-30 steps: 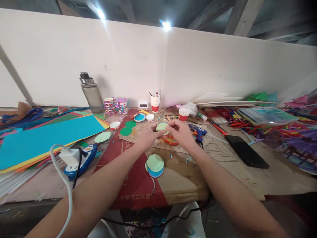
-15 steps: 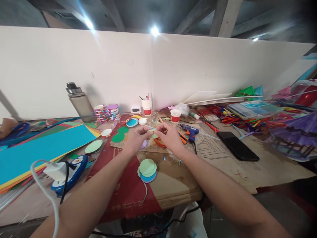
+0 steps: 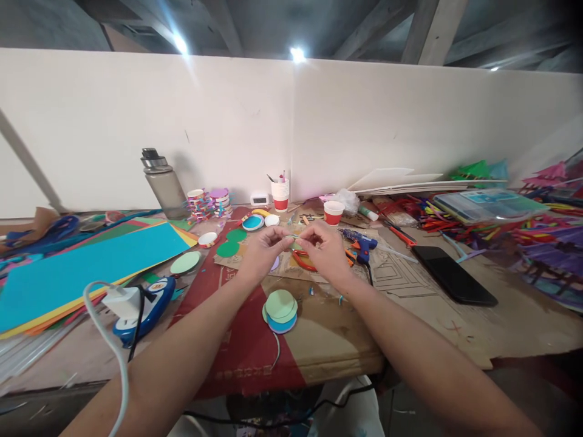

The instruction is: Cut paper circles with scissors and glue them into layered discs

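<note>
Fingertips of both hands, left hand [image 3: 264, 254] and right hand [image 3: 324, 250], pinch a thin pale-green disc [image 3: 296, 245] edge-on between them, its long axis running left to right, above the cardboard [image 3: 410, 303] mid-worktop. Nearer lies a disc stack [image 3: 280, 310]; farther, a red cup [image 3: 333, 212].

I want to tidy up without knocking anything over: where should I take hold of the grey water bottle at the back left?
Probably grip the water bottle around its mid body, coming from the front right; it stands upright, with the wall behind and paper sheets in front.
</note>
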